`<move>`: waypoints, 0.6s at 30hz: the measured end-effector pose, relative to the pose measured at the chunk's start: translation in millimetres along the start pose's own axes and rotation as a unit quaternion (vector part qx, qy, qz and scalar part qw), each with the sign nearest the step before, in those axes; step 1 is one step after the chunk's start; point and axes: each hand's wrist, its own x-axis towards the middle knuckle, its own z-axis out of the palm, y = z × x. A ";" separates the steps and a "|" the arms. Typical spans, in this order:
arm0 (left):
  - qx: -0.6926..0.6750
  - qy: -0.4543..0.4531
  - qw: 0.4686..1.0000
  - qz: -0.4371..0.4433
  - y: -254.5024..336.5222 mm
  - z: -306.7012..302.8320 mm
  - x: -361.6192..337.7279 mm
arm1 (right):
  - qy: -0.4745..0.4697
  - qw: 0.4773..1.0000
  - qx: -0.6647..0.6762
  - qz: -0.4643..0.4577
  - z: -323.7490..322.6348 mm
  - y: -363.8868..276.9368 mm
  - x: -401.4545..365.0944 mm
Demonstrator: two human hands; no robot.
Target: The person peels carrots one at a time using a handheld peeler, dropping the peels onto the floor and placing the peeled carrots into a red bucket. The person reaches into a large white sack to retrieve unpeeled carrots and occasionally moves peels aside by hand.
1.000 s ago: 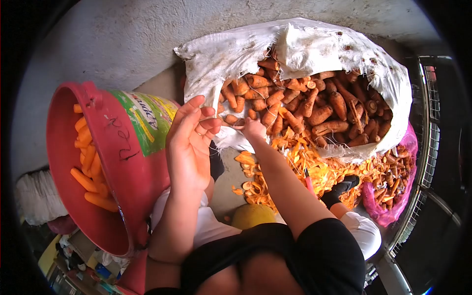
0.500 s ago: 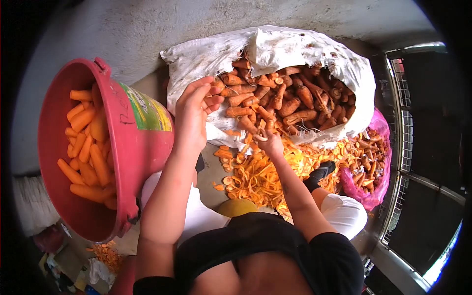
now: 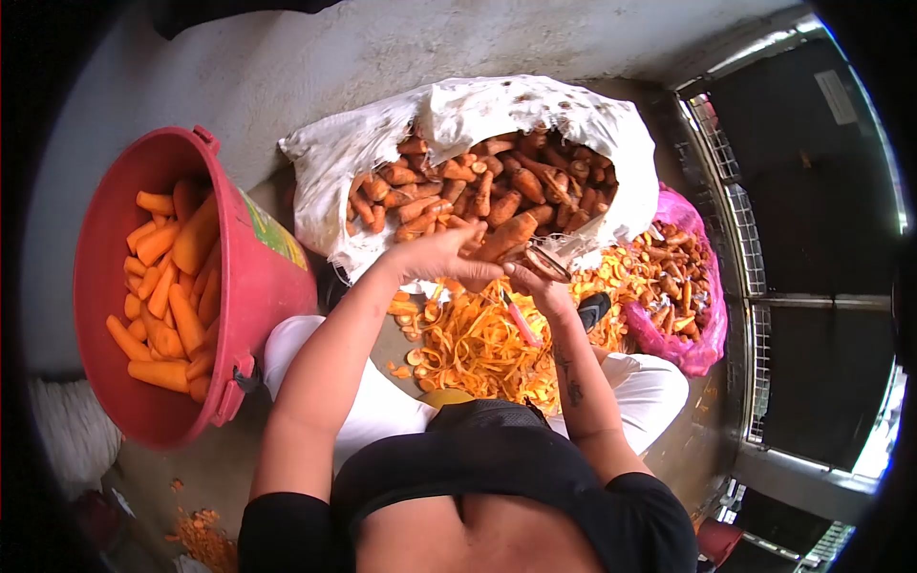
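My left hand (image 3: 441,256) grips an unpeeled carrot (image 3: 506,235) and holds it out over the pile of orange peelings (image 3: 482,346). Just to its right, my right hand (image 3: 537,283) holds a peeler with a pink handle (image 3: 523,323), its head against the carrot's end. Behind both hands lies the open white sack (image 3: 458,110) full of unpeeled carrots (image 3: 482,186). The red bucket (image 3: 258,277) of peeled carrots (image 3: 167,277) stands at my left.
A pink bag (image 3: 695,344) of carrot ends sits right of the peelings. A metal grate (image 3: 740,248) and dark doorway lie further right. A concrete wall rises behind the sack. My knees in white trousers (image 3: 315,368) flank the peelings.
My left hand moved right from the sack's edge and took hold of a carrot. My right hand rose from the peelings to meet it with the peeler. The view shifted left.
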 end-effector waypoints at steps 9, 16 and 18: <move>0.381 0.188 0.905 0.005 9.2 37.3 -22.7 | 0.203 0.943 -0.259 0.044 -83.7 136.9 -11.6; 0.486 0.220 0.845 0.027 1.2 26.4 -14.5 | 0.060 0.782 -0.579 0.225 -81.0 291.0 -74.1; 0.483 0.222 0.846 0.034 0.8 25.4 -9.7 | 0.048 0.766 -0.599 0.229 -81.2 316.7 -74.4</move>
